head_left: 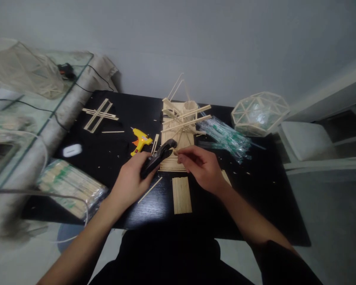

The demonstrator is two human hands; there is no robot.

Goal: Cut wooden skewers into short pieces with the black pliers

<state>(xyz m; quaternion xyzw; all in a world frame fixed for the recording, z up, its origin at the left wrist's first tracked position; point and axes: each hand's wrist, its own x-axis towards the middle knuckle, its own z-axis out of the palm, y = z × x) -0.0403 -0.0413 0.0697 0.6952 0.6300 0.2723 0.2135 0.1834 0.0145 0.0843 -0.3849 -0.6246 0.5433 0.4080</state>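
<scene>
My left hand [129, 180] grips a pair of black cutting pliers [158, 157] over the middle of the black table [264, 190]. The pliers' jaws point right toward a short wooden stick piece [176, 153] that my right hand [202, 166] pinches between thumb and fingers. Just behind both hands stands a wooden stick model [181, 118] on a plank base. A flat panel of glued sticks [182, 194] lies in front of my right hand, and a loose stick [150, 190] lies beside my left wrist.
A yellow glue gun [141, 141] lies left of the model. Green-printed stick wrappers [225, 136] and a geodesic stick dome [259, 113] sit at the right. A stick frame [99, 114], a white oval object [72, 150] and a bag of chopsticks [69, 187] are at the left.
</scene>
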